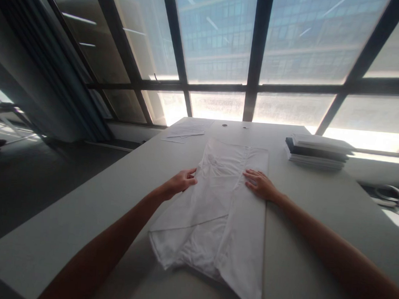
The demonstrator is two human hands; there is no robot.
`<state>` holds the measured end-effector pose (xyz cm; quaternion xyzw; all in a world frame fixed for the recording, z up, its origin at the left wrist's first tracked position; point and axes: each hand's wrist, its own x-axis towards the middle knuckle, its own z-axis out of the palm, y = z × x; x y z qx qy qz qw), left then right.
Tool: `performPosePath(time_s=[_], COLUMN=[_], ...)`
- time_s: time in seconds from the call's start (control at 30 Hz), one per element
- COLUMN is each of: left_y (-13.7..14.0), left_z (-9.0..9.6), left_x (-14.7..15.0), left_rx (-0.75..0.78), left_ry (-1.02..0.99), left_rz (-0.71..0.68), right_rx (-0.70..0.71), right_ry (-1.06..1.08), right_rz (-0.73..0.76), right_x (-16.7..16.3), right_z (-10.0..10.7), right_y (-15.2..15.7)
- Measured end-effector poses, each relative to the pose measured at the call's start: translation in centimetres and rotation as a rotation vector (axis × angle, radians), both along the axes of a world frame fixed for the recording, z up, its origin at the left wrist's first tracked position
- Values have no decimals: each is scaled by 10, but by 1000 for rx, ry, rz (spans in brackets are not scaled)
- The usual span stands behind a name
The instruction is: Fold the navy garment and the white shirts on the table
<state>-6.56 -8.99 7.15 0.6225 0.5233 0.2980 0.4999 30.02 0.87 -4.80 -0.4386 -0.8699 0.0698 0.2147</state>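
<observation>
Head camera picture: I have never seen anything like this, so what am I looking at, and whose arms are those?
No machine here: a person wears a camera on the head, looking down at their own bare arms. On the long pale grey table lies a white cloth garment, partly folded lengthwise. The left hand rests at its left edge; the right hand lies flat on top. Neither grips anything. Further back lie loose white paper sheets and a stack of flat folded items. Big windows stand behind.
</observation>
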Motion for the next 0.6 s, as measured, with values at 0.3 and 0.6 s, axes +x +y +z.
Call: performPosePath(time_s=[0.3, 0.6], left_y=[-9, -18], left_z=[-21, -43], left_x=[73, 94], left_rx=[268, 327], left_ry=[529, 770], left_rz=[-234, -353], right_rx=[-23, -31], right_ry=[11, 12], right_rz=[-8, -9], right_x=[-1, -4], right_z=[3, 7], right_y=[-3, -4])
